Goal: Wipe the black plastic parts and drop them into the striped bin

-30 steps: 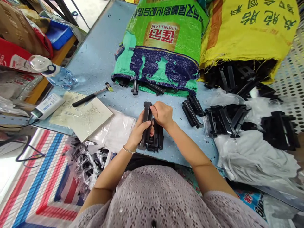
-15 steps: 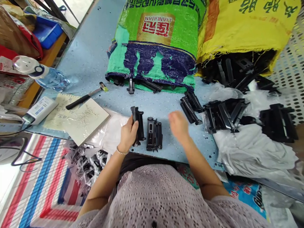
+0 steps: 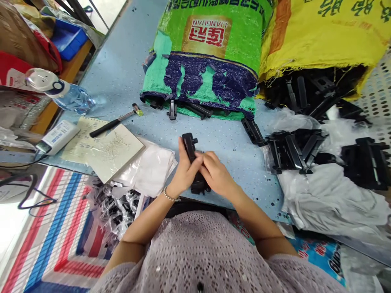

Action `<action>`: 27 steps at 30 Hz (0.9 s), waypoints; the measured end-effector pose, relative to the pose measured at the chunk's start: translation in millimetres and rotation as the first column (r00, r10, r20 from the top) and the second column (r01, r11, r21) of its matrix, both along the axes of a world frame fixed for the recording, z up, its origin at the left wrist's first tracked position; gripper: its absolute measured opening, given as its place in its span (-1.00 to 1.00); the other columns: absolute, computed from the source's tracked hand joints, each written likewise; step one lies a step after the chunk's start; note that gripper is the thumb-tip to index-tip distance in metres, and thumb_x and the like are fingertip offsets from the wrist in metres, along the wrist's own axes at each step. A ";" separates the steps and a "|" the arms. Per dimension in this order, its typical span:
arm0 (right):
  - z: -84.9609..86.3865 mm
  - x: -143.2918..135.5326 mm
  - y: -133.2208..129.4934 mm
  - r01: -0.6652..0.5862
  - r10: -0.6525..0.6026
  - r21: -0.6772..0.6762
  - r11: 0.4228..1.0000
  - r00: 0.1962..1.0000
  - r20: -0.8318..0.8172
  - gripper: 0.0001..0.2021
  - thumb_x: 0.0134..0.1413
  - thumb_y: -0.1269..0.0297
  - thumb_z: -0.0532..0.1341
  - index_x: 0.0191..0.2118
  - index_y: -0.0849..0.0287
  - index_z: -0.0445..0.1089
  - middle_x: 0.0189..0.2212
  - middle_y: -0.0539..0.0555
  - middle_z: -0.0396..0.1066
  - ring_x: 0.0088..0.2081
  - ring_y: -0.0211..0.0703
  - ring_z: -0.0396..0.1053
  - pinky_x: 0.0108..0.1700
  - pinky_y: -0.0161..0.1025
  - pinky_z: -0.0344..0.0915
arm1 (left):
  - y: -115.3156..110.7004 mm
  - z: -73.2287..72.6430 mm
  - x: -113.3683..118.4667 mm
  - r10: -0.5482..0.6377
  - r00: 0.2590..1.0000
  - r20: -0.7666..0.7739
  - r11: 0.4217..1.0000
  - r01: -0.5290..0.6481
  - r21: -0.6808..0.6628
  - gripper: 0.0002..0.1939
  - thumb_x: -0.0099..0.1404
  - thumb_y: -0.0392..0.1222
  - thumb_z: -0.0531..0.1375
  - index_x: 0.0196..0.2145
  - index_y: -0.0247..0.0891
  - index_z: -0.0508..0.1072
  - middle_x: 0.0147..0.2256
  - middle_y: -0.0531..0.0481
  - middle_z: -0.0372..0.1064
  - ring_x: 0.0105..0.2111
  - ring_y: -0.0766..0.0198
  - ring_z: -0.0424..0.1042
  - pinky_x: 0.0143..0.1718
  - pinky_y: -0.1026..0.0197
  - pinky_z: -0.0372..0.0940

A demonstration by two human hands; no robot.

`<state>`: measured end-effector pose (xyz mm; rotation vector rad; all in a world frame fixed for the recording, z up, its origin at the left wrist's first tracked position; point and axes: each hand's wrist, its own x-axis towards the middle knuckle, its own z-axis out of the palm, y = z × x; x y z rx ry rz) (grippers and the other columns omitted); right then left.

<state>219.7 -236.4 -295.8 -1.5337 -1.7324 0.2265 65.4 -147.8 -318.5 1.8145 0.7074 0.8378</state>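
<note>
My left hand (image 3: 185,173) is closed around a long black plastic part (image 3: 189,144), held tilted above the table's near edge. The fingers of my right hand (image 3: 218,173) are bent in against the same part from the right, and the thumbs meet over it. Just below my hands sits a small group of similar black parts (image 3: 200,186), mostly covered by them. Whether a second part is between my fingers is hidden. Another loose black part (image 3: 253,131) lies to the right, away from my hands.
A green sack (image 3: 210,73) and a yellow sack (image 3: 324,44) of black parts stand at the back. Bagged black parts (image 3: 295,150) lie at right. On the left are a small hammer (image 3: 113,124), a pale board (image 3: 117,152), white plastic bags (image 3: 149,169) and a water bottle (image 3: 65,93).
My right hand has moved left to meet my left hand at the black part. One of the two loose parts at right is gone from its spot. The view has shifted slightly.
</note>
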 end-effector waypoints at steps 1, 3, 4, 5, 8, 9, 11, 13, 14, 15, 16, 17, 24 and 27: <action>3.0 -3.4 4.4 -0.073 0.073 0.020 0.997 0.997 -0.003 -0.71 0.46 0.22 0.00 0.18 0.05 0.27 -0.07 0.17 0.43 -0.05 -0.02 0.41 -0.01 -0.04 0.40 | 1.0 3.6 -1.2 0.016 0.999 0.036 0.992 -0.011 -0.128 -0.20 0.49 0.10 0.01 0.49 -0.13 -0.31 0.28 -0.27 0.20 0.10 0.06 0.41 0.11 0.00 0.38; 4.1 0.5 18.0 -0.065 0.061 0.063 0.996 0.997 0.056 -0.74 0.47 0.15 0.01 0.10 0.07 0.31 -0.10 0.17 0.43 -0.07 -0.01 0.39 -0.03 -0.04 0.38 | 2.0 9.7 -6.8 0.020 0.997 0.081 0.927 0.011 -0.375 -0.26 0.48 0.12 0.03 0.47 -0.11 -0.13 0.07 -0.20 0.42 -0.13 0.11 0.52 -0.13 0.07 0.48; 2.3 5.3 26.8 -0.020 0.011 0.084 0.996 0.994 0.113 -0.72 0.46 0.09 0.01 0.04 0.10 0.33 -0.13 0.18 0.44 -0.09 0.02 0.37 -0.06 -0.03 0.36 | 1.8 12.2 -10.0 -0.005 0.994 0.105 0.881 0.054 -0.470 -0.26 0.46 0.13 0.06 0.46 -0.10 -0.07 -0.05 -0.15 0.47 -0.27 0.15 0.53 -0.26 0.11 0.48; -0.4 10.3 36.3 0.023 -0.040 0.096 0.995 0.983 0.178 -0.68 0.45 0.02 0.00 -0.03 0.12 0.35 -0.17 0.20 0.44 -0.12 0.04 0.36 -0.11 -0.04 0.34 | 1.3 14.1 -12.6 -0.023 0.991 0.131 0.839 0.091 -0.537 -0.26 0.44 0.14 0.09 0.44 -0.10 -0.03 -0.15 -0.10 0.49 -0.38 0.20 0.50 -0.37 0.15 0.46; -8.7 18.1 61.1 0.088 -0.099 0.048 0.995 0.942 0.321 -0.54 0.45 -0.09 -0.10 -0.23 0.14 0.35 -0.31 0.18 0.42 -0.25 0.00 0.32 -0.27 -0.14 0.22 | 0.4 17.4 -15.4 -0.005 0.985 0.174 0.793 0.110 -0.599 -0.27 0.38 0.13 0.18 0.39 -0.09 0.08 -0.30 -0.01 0.46 -0.51 0.29 0.43 -0.49 0.23 0.39; -9.9 17.2 65.4 0.116 -0.115 0.016 0.993 0.937 0.329 -0.51 0.46 -0.10 -0.13 -0.28 0.13 0.34 -0.36 0.15 0.41 -0.29 -0.03 0.31 -0.30 -0.16 0.17 | 1.4 18.0 -14.9 0.024 0.985 0.170 0.801 0.083 -0.593 -0.28 0.37 0.13 0.19 0.38 -0.10 0.11 -0.30 -0.01 0.45 -0.51 0.29 0.43 -0.50 0.23 0.38; -9.7 10.2 65.5 0.158 -0.136 -0.053 0.986 0.946 0.293 -0.46 0.47 -0.11 -0.17 -0.35 0.12 0.32 -0.44 0.10 0.38 -0.36 -0.10 0.30 -0.35 -0.19 0.09 | 5.7 19.0 -13.5 0.104 0.984 0.146 0.825 -0.004 -0.565 -0.30 0.37 0.13 0.19 0.36 -0.09 0.13 -0.28 -0.03 0.45 -0.49 0.29 0.44 -0.48 0.23 0.38; -8.9 -2.5 55.0 0.060 -0.035 -0.100 0.993 0.970 0.239 -0.46 0.47 -0.12 -0.17 -0.36 0.11 0.31 -0.46 0.07 0.37 -0.39 -0.13 0.30 -0.34 -0.21 0.09 | 11.9 19.9 -12.7 0.199 0.972 0.122 0.838 -0.104 -0.536 -0.31 0.37 0.14 0.17 0.36 -0.07 0.13 -0.25 -0.03 0.44 -0.48 0.29 0.44 -0.46 0.22 0.39; -9.6 -10.2 47.4 -0.035 0.059 -0.107 0.994 0.973 0.225 -0.47 0.46 -0.13 -0.15 -0.35 0.11 0.32 -0.45 0.07 0.38 -0.37 -0.13 0.31 -0.32 -0.21 0.11 | 15.0 20.2 -12.7 0.234 0.966 0.113 0.839 -0.142 -0.525 -0.32 0.38 0.14 0.14 0.36 -0.07 0.12 -0.25 -0.03 0.44 -0.47 0.28 0.45 -0.46 0.22 0.39; -11.6 -18.2 39.4 -0.126 0.147 -0.106 0.986 0.964 0.222 -0.49 0.46 -0.12 -0.12 -0.33 0.12 0.33 -0.42 0.08 0.40 -0.35 -0.12 0.33 -0.30 -0.20 0.13 | 17.7 20.2 -13.0 0.254 0.961 0.105 0.840 -0.166 -0.516 -0.33 0.40 0.14 0.11 0.36 -0.09 0.11 -0.26 -0.03 0.44 -0.48 0.28 0.45 -0.45 0.22 0.39; -14.8 -25.6 31.8 -0.187 0.208 -0.109 0.976 0.952 0.224 -0.51 0.46 -0.10 -0.10 -0.32 0.12 0.34 -0.40 0.10 0.42 -0.33 -0.11 0.34 -0.28 -0.20 0.15 | 19.8 19.8 -13.5 0.257 0.961 0.097 0.846 -0.175 -0.503 -0.34 0.41 0.13 0.08 0.37 -0.10 0.10 -0.27 -0.04 0.44 -0.48 0.28 0.45 -0.45 0.21 0.40; -18.7 -31.3 25.4 -0.207 0.229 -0.119 0.971 0.948 0.222 -0.54 0.47 -0.06 -0.08 -0.32 0.13 0.34 -0.40 0.11 0.42 -0.33 -0.10 0.34 -0.28 -0.19 0.15 | 21.4 19.1 -14.4 0.242 0.966 0.088 0.861 -0.172 -0.479 -0.35 0.42 0.12 0.05 0.38 -0.12 0.09 -0.26 -0.05 0.44 -0.48 0.27 0.45 -0.43 0.20 0.40; -31.5 45.4 26.1 0.290 -0.259 -0.190 0.938 0.951 0.170 -0.66 0.47 0.15 -0.08 -0.22 0.12 0.38 -0.31 0.14 0.44 -0.28 -0.07 0.35 -0.24 -0.17 0.23 | 28.1 2.1 -32.6 0.280 0.804 -0.524 0.954 -0.173 0.245 -0.47 0.46 0.02 0.03 0.23 -0.35 0.36 -0.40 -0.15 0.50 -0.36 0.04 0.53 -0.23 0.03 0.39; -31.0 118.4 36.0 0.704 -0.660 -0.053 0.709 0.688 0.302 -0.68 0.36 0.36 -0.02 0.09 0.24 0.36 0.08 0.41 0.34 0.08 0.17 0.29 0.03 0.04 0.22 | 21.0 -12.9 -33.2 0.352 0.617 -0.704 0.922 -0.101 0.373 -0.54 0.50 -0.02 -0.05 0.05 -0.36 0.48 -0.52 -0.14 0.46 -0.43 0.03 0.53 -0.30 0.06 0.38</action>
